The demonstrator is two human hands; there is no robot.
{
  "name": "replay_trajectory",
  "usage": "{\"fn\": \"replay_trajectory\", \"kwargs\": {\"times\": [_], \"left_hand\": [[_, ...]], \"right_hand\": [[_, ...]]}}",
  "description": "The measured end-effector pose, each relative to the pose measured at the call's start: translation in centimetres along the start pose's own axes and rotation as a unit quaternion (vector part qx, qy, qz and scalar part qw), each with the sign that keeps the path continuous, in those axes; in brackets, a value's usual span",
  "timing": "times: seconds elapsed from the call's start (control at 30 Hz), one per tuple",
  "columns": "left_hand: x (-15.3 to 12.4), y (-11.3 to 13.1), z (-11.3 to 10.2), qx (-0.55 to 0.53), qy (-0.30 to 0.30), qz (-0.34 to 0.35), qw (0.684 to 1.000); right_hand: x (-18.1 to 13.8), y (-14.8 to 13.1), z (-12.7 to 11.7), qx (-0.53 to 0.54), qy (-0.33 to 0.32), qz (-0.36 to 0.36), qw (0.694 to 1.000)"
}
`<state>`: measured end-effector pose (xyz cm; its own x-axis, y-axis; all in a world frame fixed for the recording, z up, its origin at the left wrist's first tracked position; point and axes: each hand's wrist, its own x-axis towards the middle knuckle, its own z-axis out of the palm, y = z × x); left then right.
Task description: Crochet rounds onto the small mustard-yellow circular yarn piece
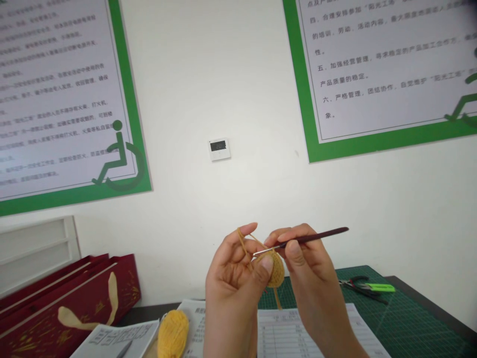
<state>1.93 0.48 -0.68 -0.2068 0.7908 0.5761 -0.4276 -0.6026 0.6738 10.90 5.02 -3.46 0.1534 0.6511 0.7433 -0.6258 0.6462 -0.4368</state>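
My left hand (238, 278) pinches a small round piece of tan crochet work (277, 271) between thumb and fingers. A strand of tan yarn (242, 241) loops round its raised index finger and runs across to the work. In my right hand (307, 263) is a crochet hook (320, 235) with a dark handle, held much like a pen. The hook's metal tip points left and lies at the top edge of the crochet piece. A short yarn tail (278, 299) hangs below the piece. Whether the tip passes through a stitch is too small to tell.
A yellow yarn ball (173, 334) and printed sheets (283, 333) lie on the table below. Pliers and a green-handled tool (380, 287) rest on a green cutting mat (413, 318) at right. Dark red gift bags (85, 303) stand at left. The wall bears a thermostat (219, 149).
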Motion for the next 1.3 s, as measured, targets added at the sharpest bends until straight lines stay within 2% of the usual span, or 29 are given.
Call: {"fn": "replay_trajectory", "kwargs": {"times": [0.1,0.2,0.3,0.4,0.5,0.6,0.7,0.77,0.8,0.87,0.93,1.0,1.07,1.1,1.13,1.2,1.23,1.27,1.3], "left_hand": [[0.1,-0.1,0.1,0.008,0.010,0.002,1.000],[0.2,-0.1,-0.1,0.008,0.010,-0.011,1.000],[0.3,-0.1,-0.3,0.000,0.006,-0.028,1.000],[0.2,-0.1,-0.3,0.006,0.005,-0.030,1.000],[0.1,0.0,0.0,0.016,0.010,-0.019,1.000],[0.1,-0.2,0.0,0.023,0.016,-0.008,1.000],[0.1,-0.4,-0.1,0.036,0.009,0.008,0.999],[0.0,-0.5,-0.2,0.043,0.004,0.025,0.999],[0.0,-0.5,-0.2,0.045,0.003,0.033,0.998],[-0.2,-0.4,-0.1,0.045,0.020,0.044,0.998],[-0.3,-0.2,0.0,0.030,0.040,0.034,0.998],[-0.2,-0.1,0.1,-0.005,0.036,-0.007,0.999],[0.0,0.0,0.0,-0.041,0.007,-0.056,0.998],[0.1,0.0,0.0,-0.047,-0.001,-0.068,0.997],[0.1,0.0,-0.1,-0.042,0.001,-0.064,0.997],[0.0,-0.2,0.0,0.005,0.021,-0.013,1.000],[-0.1,-0.2,0.1,0.040,0.030,0.020,0.999],[-0.2,-0.3,0.3,0.072,0.033,0.048,0.996],[-0.3,-0.3,0.4,0.096,0.031,0.066,0.993]], "right_hand": [[-0.1,0.1,-0.2,-0.013,0.012,-0.028,0.999],[0.2,0.0,-0.2,0.022,0.022,-0.013,0.999],[0.5,-0.3,-0.5,0.024,0.004,-0.014,1.000],[0.7,-0.7,-1.1,-0.028,-0.028,-0.061,0.997],[0.7,-1.3,-1.8,-0.122,-0.048,-0.133,0.982],[0.9,-2.0,-2.2,-0.218,-0.084,-0.235,0.944],[1.0,-2.5,-2.1,-0.318,-0.148,-0.340,0.873],[1.0,-2.6,-2.0,-0.371,-0.161,-0.387,0.829],[1.0,-2.5,-2.0,-0.384,-0.155,-0.396,0.819],[0.9,-2.1,-2.0,-0.389,-0.121,-0.378,0.831],[0.9,-1.5,-2.0,-0.342,-0.089,-0.334,0.874],[1.0,-1.0,-2.0,-0.267,-0.076,-0.292,0.915],[1.0,-0.6,-1.9,-0.226,-0.085,-0.286,0.927],[1.0,-0.5,-1.9,-0.242,-0.091,-0.310,0.915],[0.9,-0.4,-1.9,-0.281,-0.095,-0.351,0.888],[0.5,-0.3,-1.9,-0.376,-0.087,-0.435,0.814],[0.2,-0.3,-1.9,-0.404,-0.079,-0.453,0.791],[0.0,-0.3,-1.9,-0.411,-0.067,-0.452,0.789],[-0.2,-0.4,-1.9,-0.398,-0.052,-0.431,0.808]]}}
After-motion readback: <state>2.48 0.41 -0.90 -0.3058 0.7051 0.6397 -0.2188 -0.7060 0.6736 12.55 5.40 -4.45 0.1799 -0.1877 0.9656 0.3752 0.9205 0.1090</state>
